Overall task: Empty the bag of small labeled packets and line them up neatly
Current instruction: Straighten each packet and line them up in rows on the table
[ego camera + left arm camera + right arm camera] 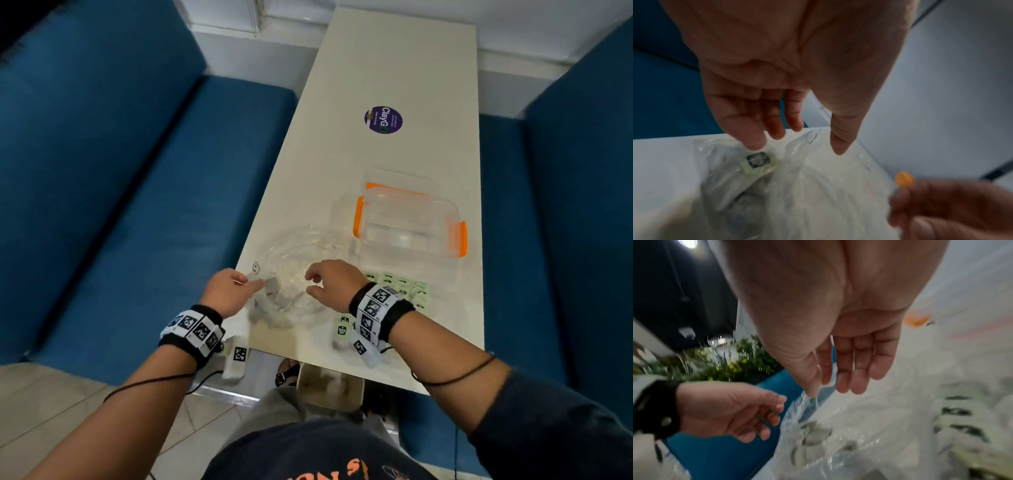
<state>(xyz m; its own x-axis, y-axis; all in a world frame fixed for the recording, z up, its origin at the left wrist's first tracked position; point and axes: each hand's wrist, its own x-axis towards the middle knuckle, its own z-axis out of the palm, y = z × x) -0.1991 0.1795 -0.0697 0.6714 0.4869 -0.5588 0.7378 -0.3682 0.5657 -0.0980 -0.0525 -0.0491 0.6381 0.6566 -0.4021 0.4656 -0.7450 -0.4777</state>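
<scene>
Head overhead; wrists near bag (294, 274)

A round purple sticker (383, 119) on the table (394, 68) reads "ClayG"; its smaller print is illegible. The packets' (342, 329) dark labels are unreadable.

Left hand (227, 291) and right hand (330, 284) both reach forward, fingers loosely extended, holding nothing.

Packets (279, 301) in bag (298, 267) — blurred
</scene>
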